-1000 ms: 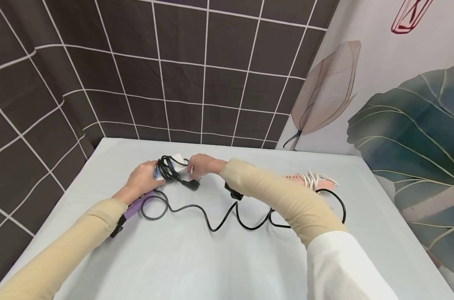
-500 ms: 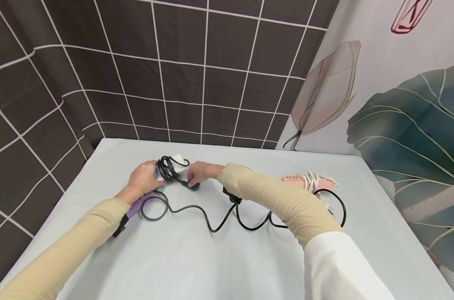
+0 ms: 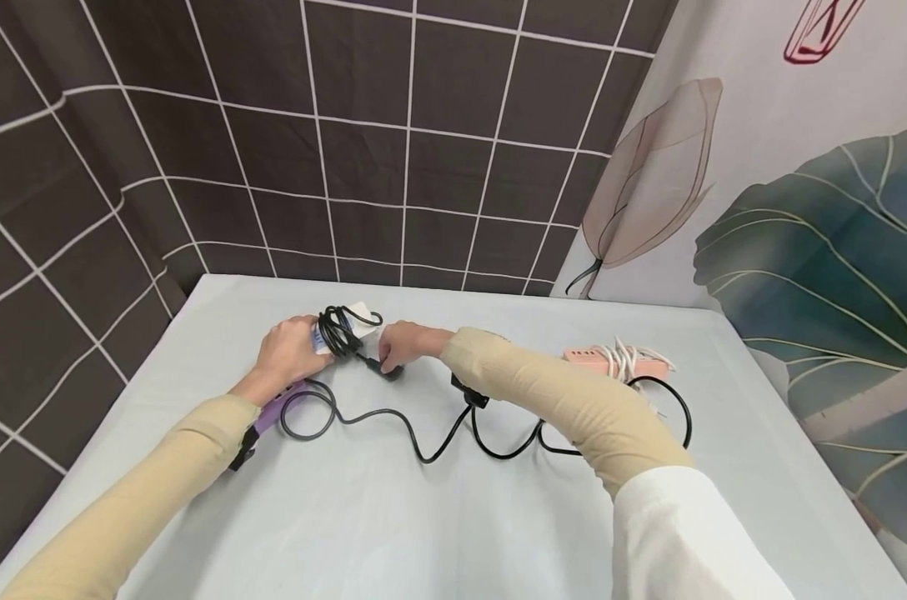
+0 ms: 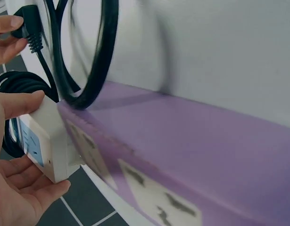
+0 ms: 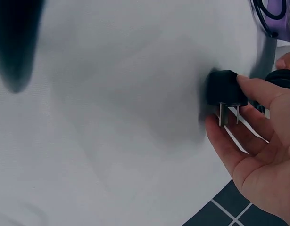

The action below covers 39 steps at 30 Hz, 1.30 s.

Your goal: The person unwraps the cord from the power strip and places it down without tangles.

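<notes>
My left hand (image 3: 287,348) grips the end of a small white power strip (image 4: 53,132) with blue socket panels, thumb on one side and fingers on the other. A coil of black cord (image 3: 337,335) is wound round that strip. With thumb and fingers, my right hand (image 3: 404,343) pinches the black plug (image 5: 226,88) at the cord's end; its metal prongs show in the right wrist view. Partly behind my left wrist in the head view lies a purple power strip (image 4: 182,127) with pale sockets.
A black cord (image 3: 427,460) snakes across the white table (image 3: 423,533). A pink power strip (image 3: 584,358) wrapped in white cord (image 3: 624,358) lies at the right. My right forearm passes over a black piece (image 3: 470,393). A dark gridded curtain (image 3: 363,167) hangs behind.
My right hand has come down from beside the white strip's far end onto the black plug and now pinches it. My left hand keeps its grip; the wrapped strip has shifted slightly up and right.
</notes>
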Tool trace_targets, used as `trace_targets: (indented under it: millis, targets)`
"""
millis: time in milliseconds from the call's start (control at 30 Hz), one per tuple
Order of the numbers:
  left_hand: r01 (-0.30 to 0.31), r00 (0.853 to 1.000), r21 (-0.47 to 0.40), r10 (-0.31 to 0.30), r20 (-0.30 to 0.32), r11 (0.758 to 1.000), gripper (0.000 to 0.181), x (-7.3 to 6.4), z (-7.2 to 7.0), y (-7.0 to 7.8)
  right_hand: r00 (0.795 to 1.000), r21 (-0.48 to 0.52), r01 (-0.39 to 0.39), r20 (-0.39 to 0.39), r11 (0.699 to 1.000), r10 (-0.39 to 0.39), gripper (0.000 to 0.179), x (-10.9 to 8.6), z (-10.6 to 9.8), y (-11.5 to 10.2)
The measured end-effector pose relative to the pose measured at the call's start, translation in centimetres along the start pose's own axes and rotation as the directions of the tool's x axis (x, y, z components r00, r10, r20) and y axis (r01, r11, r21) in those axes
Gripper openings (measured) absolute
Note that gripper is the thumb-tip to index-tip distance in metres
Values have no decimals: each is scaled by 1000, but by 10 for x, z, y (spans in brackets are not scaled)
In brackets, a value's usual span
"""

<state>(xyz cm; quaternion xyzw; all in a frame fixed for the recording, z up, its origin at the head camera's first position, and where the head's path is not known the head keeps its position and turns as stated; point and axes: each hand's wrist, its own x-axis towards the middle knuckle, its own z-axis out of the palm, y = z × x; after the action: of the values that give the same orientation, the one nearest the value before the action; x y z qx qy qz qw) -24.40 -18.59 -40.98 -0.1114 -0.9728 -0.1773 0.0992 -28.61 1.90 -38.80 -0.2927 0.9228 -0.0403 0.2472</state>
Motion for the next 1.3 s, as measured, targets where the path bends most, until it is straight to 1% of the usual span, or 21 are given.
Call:
trace_targets:
  millis: [67, 133, 267, 367, 467, 600, 733, 833, 933, 1000, 1133, 1267, 1300]
  targets:
    - [-2, 1000, 3, 2, -15, 1000, 69, 0, -2, 2, 1000, 20, 6, 4, 1000, -6, 25, 0, 0, 1]
    - [-1, 1000, 5, 1, -23, 1000, 69, 1, -4, 3, 999, 39, 30, 17, 999, -31, 27, 1, 0, 2]
    - [5, 1000, -3, -5, -28, 1000, 69, 1, -5, 7, 996, 76, 78, 46, 994, -82, 39, 4, 2, 2]
    - [10, 999, -12, -10, -37, 1000, 69, 0, -7, 10, 995, 108, 87, 38, 990, -92, 44, 5, 4, 1]
    - [2, 999, -17, -3, -54, 1000, 68, -1, -8, 12, 996, 125, 83, 8, 989, -84, 42, 6, 6, 0]
    - [-21, 996, -25, 19, -85, 999, 67, -1, -10, 13, 997, 125, 64, -39, 990, -60, 37, 6, 8, 1]
    - [-31, 994, -39, 27, -110, 999, 66, -3, -12, 15, 998, 167, 30, -57, 986, -21, 36, 4, 7, 2]
    - [-32, 993, -52, 26, -117, 998, 66, -4, -14, 17, 998, 265, 5, -62, 964, 11, 38, 2, 5, 3]
    - [-34, 993, -60, 27, -116, 998, 67, -3, -15, 19, 997, 381, -5, -68, 924, 33, 40, 0, 3, 5]
    - [-36, 993, -61, 28, -119, 998, 67, -2, -15, 19, 997, 438, -5, -68, 899, 39, 38, -2, 3, 7]
    - [-37, 992, -66, 29, -122, 997, 66, 0, -16, 20, 995, 502, -10, -82, 865, 59, 30, -3, 4, 11]
    - [-38, 992, -79, 28, -121, 996, 66, 2, -18, 22, 990, 548, -38, -94, 836, 106, 30, -5, 2, 17]
    - [-39, 993, -80, 29, -118, 996, 67, 2, -18, 23, 989, 565, -46, -91, 824, 118, 30, -5, 1, 18]
